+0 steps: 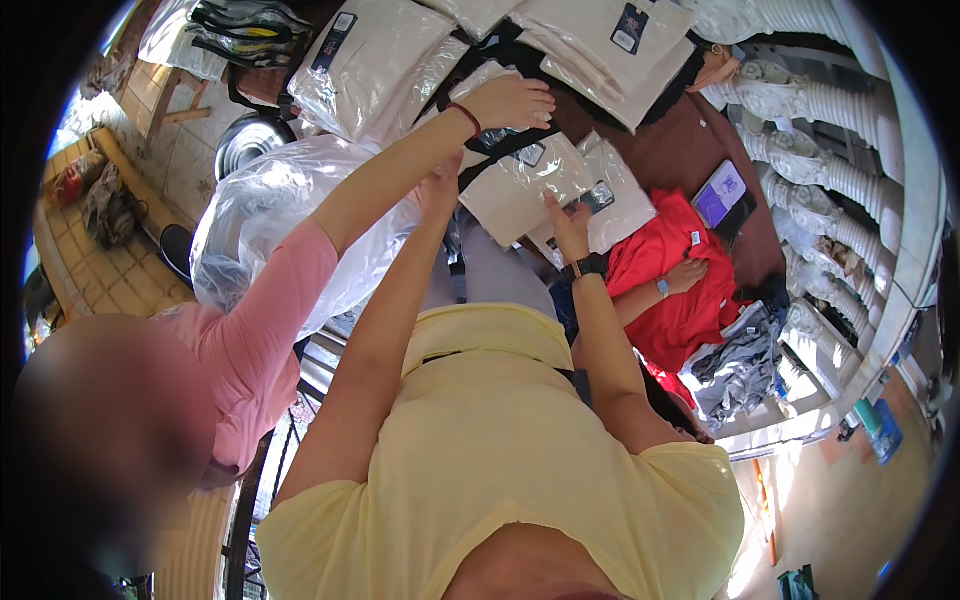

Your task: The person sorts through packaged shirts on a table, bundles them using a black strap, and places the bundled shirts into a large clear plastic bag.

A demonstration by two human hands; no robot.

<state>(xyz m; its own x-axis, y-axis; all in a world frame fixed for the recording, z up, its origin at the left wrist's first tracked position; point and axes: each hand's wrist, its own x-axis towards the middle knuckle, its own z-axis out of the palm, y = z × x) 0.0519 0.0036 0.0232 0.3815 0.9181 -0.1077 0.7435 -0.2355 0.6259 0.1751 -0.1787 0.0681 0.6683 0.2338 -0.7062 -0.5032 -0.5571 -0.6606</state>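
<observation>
Here we are at the cream packet (pixel 522 192), our right hand (pixel 568 228) on its near edge, thumb and fingers apart; our left hand (pixel 440 188) sits left of it, grip hidden, can't tell. Beyond it, bagged stacks (pixel 378 75) look finished; right of it, red fabric (pixel 682 325) lies unbagged, seemingly pending

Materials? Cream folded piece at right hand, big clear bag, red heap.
Cream folded piece at the right hand: probably cloth, mostly matte, soft-looking edges; film covering unclear.
Big clear bag: likely plastic film, glossy, see-through, crinkled highlights.
Red heap: likely cloth, matte, loose creases; fibre unclear.
</observation>
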